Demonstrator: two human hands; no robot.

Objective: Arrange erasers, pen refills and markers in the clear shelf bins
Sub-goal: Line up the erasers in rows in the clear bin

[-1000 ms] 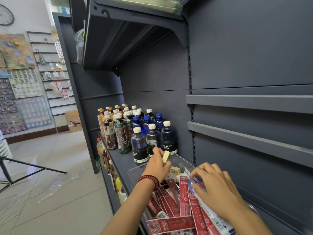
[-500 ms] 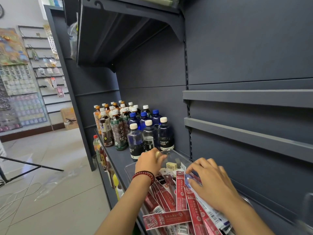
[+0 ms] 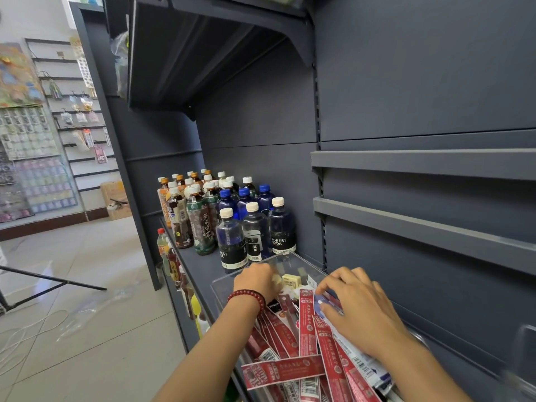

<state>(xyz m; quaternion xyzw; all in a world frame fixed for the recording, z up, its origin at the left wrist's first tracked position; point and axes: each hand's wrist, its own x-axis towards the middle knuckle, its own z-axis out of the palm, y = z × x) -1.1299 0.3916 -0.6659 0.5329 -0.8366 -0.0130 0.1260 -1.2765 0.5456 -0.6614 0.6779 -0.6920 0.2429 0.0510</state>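
Observation:
A clear bin (image 3: 223, 288) stands on the dark shelf and holds many red pen-refill packs (image 3: 307, 323) and a few blue-and-white packs (image 3: 362, 364). A pale yellow eraser (image 3: 291, 281) lies at the bin's far end. My left hand (image 3: 255, 281), with a red bead bracelet on the wrist, reaches down into the far end, its curled fingers around a second pale eraser (image 3: 276, 278); motion blur hides the grip. My right hand (image 3: 356, 309) rests on the blue-and-white packs on the bin's right side, fingers spread and lightly bent.
Several drink bottles (image 3: 232, 224) stand close behind the bin on the same shelf (image 3: 200, 265). More bottles sit on a lower shelf (image 3: 171, 259) at left. Grey empty rails (image 3: 420, 227) run along the back panel at right. A tripod leg (image 3: 52, 281) crosses the tiled floor.
My left hand has come down from above the bin, where it held the eraser upright, into the bin's far end. My right hand has stayed on the packs.

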